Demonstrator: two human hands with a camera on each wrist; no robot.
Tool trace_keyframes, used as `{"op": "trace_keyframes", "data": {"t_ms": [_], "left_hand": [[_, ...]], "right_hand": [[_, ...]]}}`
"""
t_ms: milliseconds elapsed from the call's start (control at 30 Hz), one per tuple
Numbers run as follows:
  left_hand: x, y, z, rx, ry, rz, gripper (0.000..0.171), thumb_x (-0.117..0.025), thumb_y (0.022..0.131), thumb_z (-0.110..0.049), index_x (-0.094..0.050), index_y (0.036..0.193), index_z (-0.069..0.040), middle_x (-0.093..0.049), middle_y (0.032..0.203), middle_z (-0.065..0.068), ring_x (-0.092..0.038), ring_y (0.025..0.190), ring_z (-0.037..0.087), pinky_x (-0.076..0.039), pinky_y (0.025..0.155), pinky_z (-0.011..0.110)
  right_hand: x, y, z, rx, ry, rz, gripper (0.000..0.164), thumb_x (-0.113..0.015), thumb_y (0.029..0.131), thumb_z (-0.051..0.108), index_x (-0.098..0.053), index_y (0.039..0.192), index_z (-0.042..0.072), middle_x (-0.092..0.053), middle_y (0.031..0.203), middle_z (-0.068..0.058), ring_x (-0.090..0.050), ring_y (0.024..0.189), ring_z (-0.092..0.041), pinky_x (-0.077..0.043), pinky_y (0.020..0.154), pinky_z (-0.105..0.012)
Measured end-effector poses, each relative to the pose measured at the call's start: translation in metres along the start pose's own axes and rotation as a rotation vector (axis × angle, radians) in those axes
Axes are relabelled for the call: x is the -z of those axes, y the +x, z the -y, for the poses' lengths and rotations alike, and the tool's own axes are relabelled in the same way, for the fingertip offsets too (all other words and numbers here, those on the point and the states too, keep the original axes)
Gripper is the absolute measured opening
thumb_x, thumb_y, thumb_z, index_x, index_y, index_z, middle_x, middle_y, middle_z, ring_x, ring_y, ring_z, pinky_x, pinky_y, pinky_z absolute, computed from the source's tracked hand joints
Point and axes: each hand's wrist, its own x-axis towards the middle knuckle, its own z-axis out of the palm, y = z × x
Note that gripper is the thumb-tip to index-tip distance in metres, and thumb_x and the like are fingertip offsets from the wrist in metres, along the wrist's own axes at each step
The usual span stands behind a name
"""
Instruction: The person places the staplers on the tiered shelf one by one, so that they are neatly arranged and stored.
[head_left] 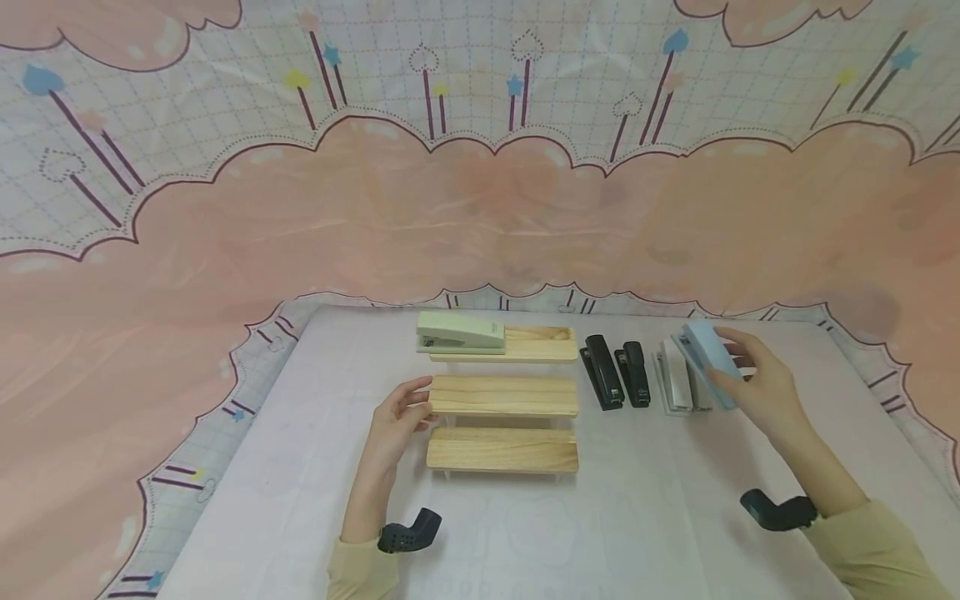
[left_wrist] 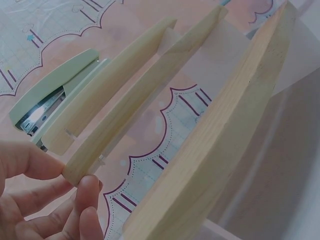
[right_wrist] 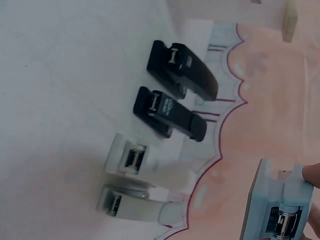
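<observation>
My right hand [head_left: 765, 387] grips a light blue stapler [head_left: 705, 354], tilted above the white staplers at the right. In the right wrist view its metal end shows at the lower right corner. At a three-tier wooden rack, my left hand [head_left: 397, 412] pinches the left end of the middle board [head_left: 504, 395] between thumb and fingers. A pale green stapler [head_left: 461, 333] lies on the left part of the back board [head_left: 540, 340], its end jutting past the edge. The front board [head_left: 502, 450] is bare.
Right of the rack stand two black staplers, a larger one [head_left: 603, 372] and a smaller one [head_left: 636, 373]. Two white staplers, one wide [right_wrist: 145, 162] and one slim [right_wrist: 140, 207], sit beside them, partly hidden in the head view. A patterned cloth [head_left: 480, 217] hangs behind the white table [head_left: 315, 400].
</observation>
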Motion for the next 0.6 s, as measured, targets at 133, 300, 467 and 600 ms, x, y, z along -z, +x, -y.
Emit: {"op": "trace_keyframes", "data": {"t_ms": [133, 300, 467, 600], "left_hand": [[0.0, 0.0, 0.0, 0.002, -0.003, 0.0, 0.042, -0.053, 0.093, -0.008, -0.053, 0.135, -0.014, -0.06, 0.124, 0.015, -0.064, 0.091, 0.017, -0.046, 0.08, 0.026], [-0.001, 0.001, 0.0, 0.002, 0.002, -0.001, 0.042, -0.053, 0.093, -0.008, -0.052, 0.135, -0.014, -0.06, 0.125, 0.016, -0.064, 0.09, 0.015, -0.046, 0.08, 0.026], [0.0, 0.0, -0.001, 0.002, 0.008, -0.007, 0.043, -0.053, 0.093, -0.006, -0.052, 0.135, -0.013, -0.06, 0.124, 0.016, -0.064, 0.088, 0.013, -0.047, 0.079, 0.026], [-0.001, 0.0, -0.001, 0.0, 0.014, -0.008, 0.042, -0.053, 0.093, -0.006, -0.053, 0.135, -0.013, -0.06, 0.124, 0.016, -0.064, 0.088, 0.013, -0.047, 0.079, 0.026]], "right_hand": [[-0.001, 0.003, 0.009, 0.018, -0.01, -0.005, 0.061, -0.06, 0.091, 0.014, -0.035, 0.146, 0.006, -0.047, 0.132, -0.034, -0.049, 0.108, -0.047, -0.052, 0.072, -0.059], [-0.002, 0.006, 0.021, 0.033, -0.013, -0.011, 0.062, -0.061, 0.09, 0.013, -0.035, 0.146, 0.008, -0.048, 0.132, -0.033, -0.049, 0.108, -0.046, -0.052, 0.073, -0.058], [-0.004, 0.008, 0.031, 0.067, 0.018, -0.002, 0.061, -0.061, 0.09, 0.012, -0.037, 0.146, 0.008, -0.049, 0.131, -0.033, -0.05, 0.107, -0.045, -0.052, 0.073, -0.056], [-0.005, 0.008, 0.04, 0.092, 0.035, 0.009, 0.06, -0.062, 0.089, 0.011, -0.039, 0.145, 0.009, -0.051, 0.13, -0.032, -0.051, 0.105, -0.044, -0.051, 0.074, -0.051]]}}
